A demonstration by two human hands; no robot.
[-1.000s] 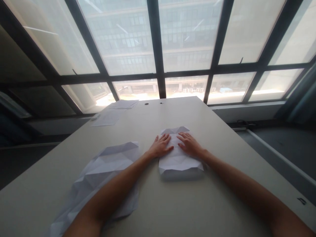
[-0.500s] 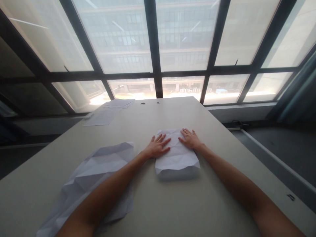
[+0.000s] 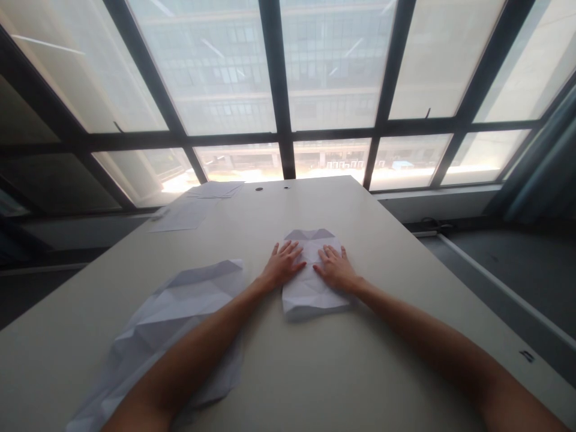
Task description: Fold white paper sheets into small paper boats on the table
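on a long pale table (image 3: 315, 378), loose papers (image 3: 185, 217) lie at the far end (any print too small to read), and a creased sheet (image 3: 180, 306) lies to the left. a folded white paper (image 3: 310, 297) sits mid-table, the left hand (image 3: 282, 266) and right hand (image 3: 335, 270) spread flat, pressing its upper half, not pinching.

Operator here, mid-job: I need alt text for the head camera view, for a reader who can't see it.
The left hand and right hand press flat on a folded white paper on a pale table. A large creased paper sheet lies to the left, partly behind the left forearm, with tall windows beyond.
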